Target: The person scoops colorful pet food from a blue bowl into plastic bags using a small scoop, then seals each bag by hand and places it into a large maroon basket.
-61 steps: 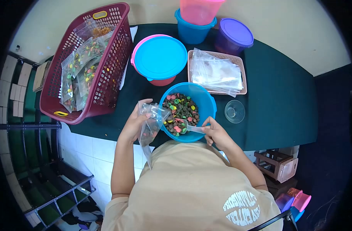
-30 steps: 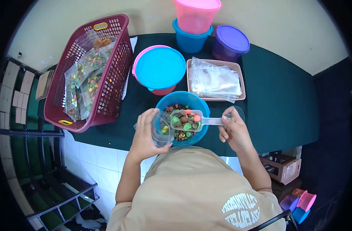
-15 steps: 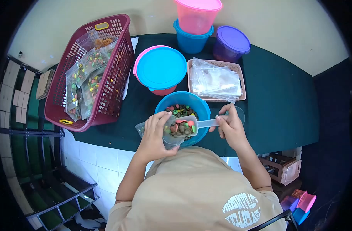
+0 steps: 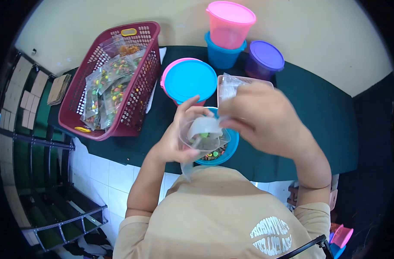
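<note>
My left hand [image 4: 167, 141] is wrapped round a clear plastic bag [image 4: 187, 169], its wide round mouth facing up. A translucent white scoop [image 4: 205, 125] is tipped over inside that mouth, with a few green and brown pieces showing beneath it. My right hand [image 4: 268, 121], blurred by motion, grips the scoop's handle from the right, wrist raised. Below both hands stands a blue tub [image 4: 235, 144] holding small brown, green and red candy-like pieces [image 4: 214, 156]. The bag and hands hide much of the tub.
On the left, a maroon basket [image 4: 132, 110] holds several filled bags [image 4: 115, 90]. Behind the hands are a blue-lidded tub [image 4: 190, 81] and a tray [image 4: 268, 82] of clear bags, partly covered by my right hand. Pink [image 4: 230, 30], blue [image 4: 222, 56] and purple [image 4: 264, 60] tubs stand at the back.
The scoop, level and full before, has been tipped over into the bag's mouth. My right hand has risen and turned over; my left hand holds the bag slightly higher and further right.
</note>
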`<state>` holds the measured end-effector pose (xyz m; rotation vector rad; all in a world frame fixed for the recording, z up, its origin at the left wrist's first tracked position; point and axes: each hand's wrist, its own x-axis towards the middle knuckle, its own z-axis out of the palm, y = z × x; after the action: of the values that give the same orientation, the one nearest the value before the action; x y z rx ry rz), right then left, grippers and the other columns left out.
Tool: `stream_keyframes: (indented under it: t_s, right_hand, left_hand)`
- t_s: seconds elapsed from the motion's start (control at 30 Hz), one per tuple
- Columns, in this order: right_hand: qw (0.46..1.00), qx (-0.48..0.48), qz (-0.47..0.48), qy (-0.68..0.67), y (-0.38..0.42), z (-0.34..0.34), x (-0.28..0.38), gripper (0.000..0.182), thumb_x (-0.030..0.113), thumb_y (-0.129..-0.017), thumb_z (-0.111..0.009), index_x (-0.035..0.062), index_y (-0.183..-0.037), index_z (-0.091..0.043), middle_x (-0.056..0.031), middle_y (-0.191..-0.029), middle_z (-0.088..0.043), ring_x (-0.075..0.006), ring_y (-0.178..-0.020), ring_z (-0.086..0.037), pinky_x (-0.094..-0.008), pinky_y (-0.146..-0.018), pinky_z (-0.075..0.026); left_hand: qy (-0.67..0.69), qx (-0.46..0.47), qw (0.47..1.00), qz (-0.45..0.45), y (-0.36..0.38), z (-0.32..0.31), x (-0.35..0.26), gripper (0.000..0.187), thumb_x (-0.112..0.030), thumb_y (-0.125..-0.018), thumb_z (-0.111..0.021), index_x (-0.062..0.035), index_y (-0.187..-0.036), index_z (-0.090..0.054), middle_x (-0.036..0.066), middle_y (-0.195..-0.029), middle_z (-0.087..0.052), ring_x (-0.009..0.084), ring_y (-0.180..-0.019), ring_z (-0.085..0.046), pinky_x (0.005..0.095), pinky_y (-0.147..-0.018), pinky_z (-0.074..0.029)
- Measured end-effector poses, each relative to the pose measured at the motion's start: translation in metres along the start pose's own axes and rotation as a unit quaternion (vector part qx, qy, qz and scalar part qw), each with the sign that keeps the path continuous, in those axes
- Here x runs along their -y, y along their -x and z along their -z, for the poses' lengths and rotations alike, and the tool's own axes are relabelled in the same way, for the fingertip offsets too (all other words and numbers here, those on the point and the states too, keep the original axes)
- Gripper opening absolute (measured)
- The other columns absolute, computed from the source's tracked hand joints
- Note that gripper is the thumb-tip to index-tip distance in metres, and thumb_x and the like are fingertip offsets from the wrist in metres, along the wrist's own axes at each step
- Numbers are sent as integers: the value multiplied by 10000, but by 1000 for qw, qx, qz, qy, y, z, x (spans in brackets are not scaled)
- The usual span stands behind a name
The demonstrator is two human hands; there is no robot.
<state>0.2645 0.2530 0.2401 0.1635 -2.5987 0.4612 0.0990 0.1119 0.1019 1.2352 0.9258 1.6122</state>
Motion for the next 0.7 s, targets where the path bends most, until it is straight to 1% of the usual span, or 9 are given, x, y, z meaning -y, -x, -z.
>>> stream_keyframes:
  t_s: [0.07,0.13,0.27,0.37,0.43,0.53,0.6,0.67,0.7]
  right_hand:
    - [990,-88,-62,-92,-16,12,6,178,-10,-748,-701,12,-847,-555,-84,-758,-580,-192,-699,-593,-305,-632,-473]
    - [957,-57,-196,-207,-32,19,6,163,-26,-767,-674,3,-851,-537,-87,-784,-587,-183,-705,-594,-288,-666,-473]
    - [968,52,-106,-221,-41,-13,-7,194,-44,-770,-655,1,-885,-505,-76,-820,-566,-196,-772,-587,-290,-708,-478]
    - [973,125,-76,-176,-40,-17,-6,203,-48,-775,-652,5,-898,-498,-72,-810,-553,-179,-774,-567,-291,-682,-472]
    - [978,-58,-31,-197,-39,-9,-12,205,-45,-788,-648,14,-910,-494,-67,-820,-551,-160,-740,-545,-283,-646,-453]
    - [970,-49,-117,-208,-36,16,-15,193,45,-813,-654,23,-956,-526,-108,-858,-647,-220,-804,-639,-363,-717,-501]
    - [962,24,-113,-246,-33,5,-14,199,0,-812,-660,25,-914,-491,-66,-836,-596,-152,-761,-582,-287,-686,-466]
    - [961,98,-123,-228,-24,-11,-14,204,18,-800,-675,19,-911,-504,-68,-800,-607,-161,-804,-624,-301,-723,-495]
    - [969,-8,-127,-213,-13,-14,-15,193,27,-810,-671,31,-912,-507,-58,-803,-607,-151,-794,-616,-283,-719,-481]
  left_hand:
    - [21,10,1000,14,-11,5,-14,1210,-384,-585,-813,-71,-1480,-62,171,-1257,-465,317,-1200,-474,406,-1026,-367]
    - [252,25,965,65,-17,6,-20,1233,-425,-564,-818,-76,-1479,-71,184,-1271,-465,322,-1181,-497,423,-1010,-391]
    - [398,75,914,34,-17,6,1,1187,-391,-567,-772,-122,-1484,-68,187,-1274,-471,358,-1110,-539,487,-932,-462]
    - [383,60,920,57,-17,6,11,1149,-379,-567,-738,-180,-1487,-78,202,-1300,-428,379,-1089,-537,509,-896,-486]
    - [390,45,919,48,-19,3,11,1140,-381,-571,-729,-191,-1488,-79,208,-1315,-408,382,-1091,-533,509,-894,-489]
    - [412,119,900,78,-24,-1,11,1139,-386,-579,-718,-185,-1491,-65,211,-1340,-376,383,-1111,-512,504,-897,-487]
    - [383,105,917,38,-28,-8,15,1132,-386,-589,-729,-185,-1490,-73,213,-1350,-373,374,-1129,-499,503,-901,-482]
    - [359,60,930,58,-26,-12,14,1105,-410,-559,-725,-177,-1471,-146,186,-1286,-431,368,-1082,-529,499,-899,-483]
    - [333,12,940,75,-25,-13,13,1083,-433,-528,-721,-170,-1452,-219,159,-1222,-489,361,-1035,-560,494,-897,-483]
